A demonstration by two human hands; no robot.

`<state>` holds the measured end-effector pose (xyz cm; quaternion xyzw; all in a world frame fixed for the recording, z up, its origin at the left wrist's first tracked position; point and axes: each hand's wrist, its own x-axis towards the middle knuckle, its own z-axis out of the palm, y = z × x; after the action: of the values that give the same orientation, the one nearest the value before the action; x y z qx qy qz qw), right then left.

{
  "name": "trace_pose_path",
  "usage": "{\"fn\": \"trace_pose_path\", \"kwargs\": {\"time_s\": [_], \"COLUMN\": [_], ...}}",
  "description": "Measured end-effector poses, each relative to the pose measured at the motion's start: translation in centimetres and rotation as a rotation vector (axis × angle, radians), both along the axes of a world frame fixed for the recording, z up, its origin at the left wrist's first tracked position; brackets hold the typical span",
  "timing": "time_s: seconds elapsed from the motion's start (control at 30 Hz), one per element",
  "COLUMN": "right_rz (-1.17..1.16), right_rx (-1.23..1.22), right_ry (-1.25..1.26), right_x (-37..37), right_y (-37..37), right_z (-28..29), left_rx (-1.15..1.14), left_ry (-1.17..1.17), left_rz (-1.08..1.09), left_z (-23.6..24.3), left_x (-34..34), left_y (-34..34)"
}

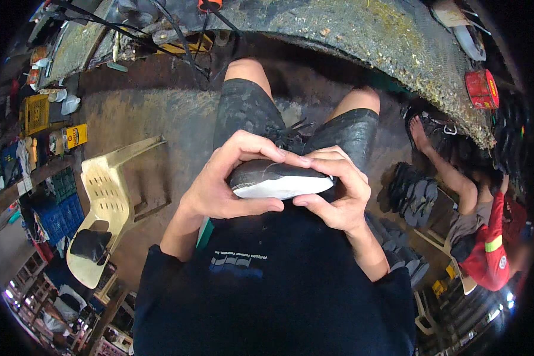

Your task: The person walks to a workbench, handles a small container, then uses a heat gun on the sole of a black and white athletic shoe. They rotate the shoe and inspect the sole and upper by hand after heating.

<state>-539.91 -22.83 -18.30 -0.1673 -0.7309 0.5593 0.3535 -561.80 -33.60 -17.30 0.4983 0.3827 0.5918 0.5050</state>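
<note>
A shoe (279, 178) with a dark brown upper and a white sole edge is held sideways above my lap. My left hand (231, 184) grips it from the left, fingers curved over its top and thumb along the lower edge. On the other end my right hand (341, 190) holds it the same way, fingers over the top and thumb beneath the white edge. Both hands' fingertips meet near the upper middle of the shoe.
A worn, crusted workbench (368, 35) curves ahead, with cables (184, 47) and a red can (480, 89). A cream plastic chair (107, 196) stands left, near crates (59, 213). At right sits a person in red (486, 255), beside piles of dark footwear (412, 196).
</note>
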Motion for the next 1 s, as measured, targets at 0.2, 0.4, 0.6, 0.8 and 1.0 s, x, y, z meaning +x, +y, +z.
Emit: {"fn": "trace_pose_path", "kwargs": {"time_s": [0.2, 0.4, 0.6, 0.8, 1.0], "right_rz": [-0.016, -0.015, -0.054, -0.039, -0.119], "right_rx": [-0.015, 0.007, 0.028, 0.287, 0.309], "right_ry": [-0.05, -0.057, 0.018, 0.068, 0.042], "right_x": [-0.1, -0.1, 0.2, 2.0, 4.2], "right_y": [-0.6, -0.6, -0.1, 2.7, 3.9], "right_z": [-0.5, -0.8, 0.9, 4.1, 3.4], "left_rx": [0.182, 0.171, 0.163, 0.415, 0.396], "left_ry": [0.25, 0.317, 0.251, 0.133, 0.205], "left_rz": [-0.011, 0.171, 0.145, -0.017, -0.037], "left_z": [0.5, 0.5, 2.4, 3.7, 3.1], "left_x": [-0.7, 0.1, 0.8, 2.0, 3.7], "left_y": [0.6, 0.2, 0.7, 3.2, 5.2]}}
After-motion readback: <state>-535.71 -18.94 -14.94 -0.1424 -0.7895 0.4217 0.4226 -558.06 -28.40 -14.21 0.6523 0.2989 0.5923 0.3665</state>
